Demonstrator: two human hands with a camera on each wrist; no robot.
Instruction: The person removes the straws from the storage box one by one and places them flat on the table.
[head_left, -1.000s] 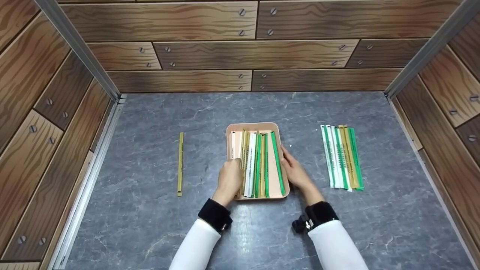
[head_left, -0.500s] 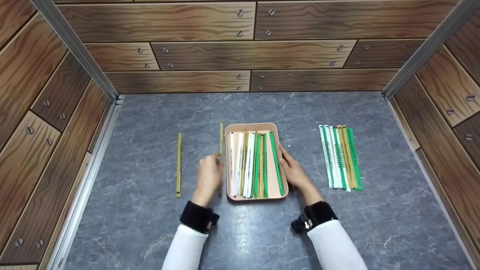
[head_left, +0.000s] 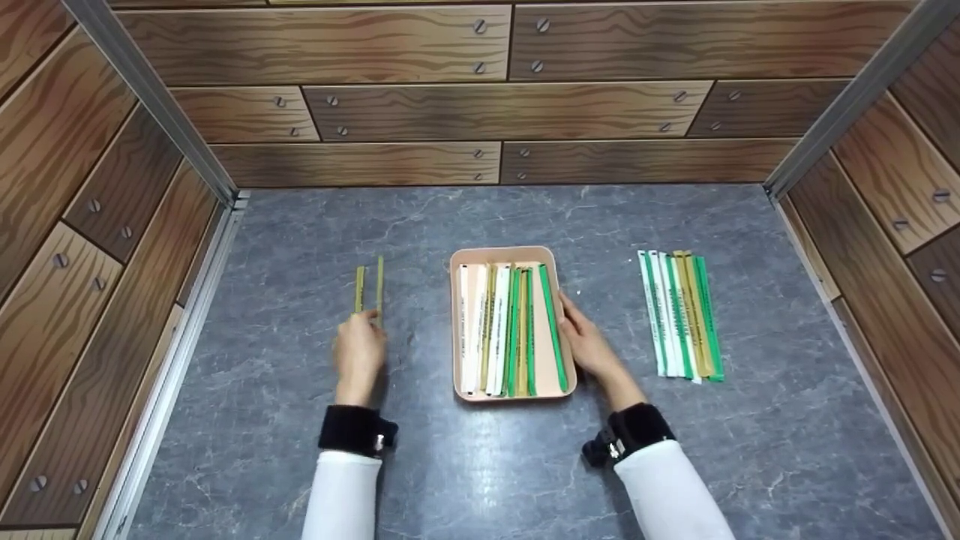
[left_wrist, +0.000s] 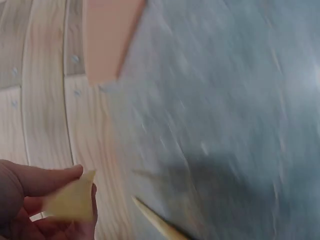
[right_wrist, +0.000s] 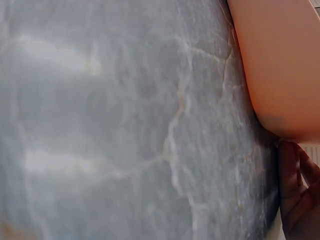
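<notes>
Between thumb and fingers, my left hand (head_left: 360, 352) pinches a slim gold stick packet (head_left: 380, 281), tilted upright on the left side. In the left wrist view its wide yellow end (left_wrist: 72, 200) shows, blurred. A second gold stick packet (head_left: 359, 289) lies on the table right by this hand, which covers its lower part. My right hand (head_left: 594, 345) rests against the right wall of a pink tray (head_left: 555, 259), its fingers fairly straight; the right wrist view shows the fingertips at the tray's corner. White, gold and green stick packets (head_left: 499, 330) lie lengthwise in the tray.
A row of white, green and gold stick packets (head_left: 679, 315) lies side by side to the right of the tray. Wood-patterned walls (head_left: 360, 112) enclose the grey marbled table (head_left: 480, 465) at the back and both sides.
My left hand has lifted out of the tray's left side with the gold stick packet and carried it left, beside the one lying there. The right hand has stayed at the tray.
</notes>
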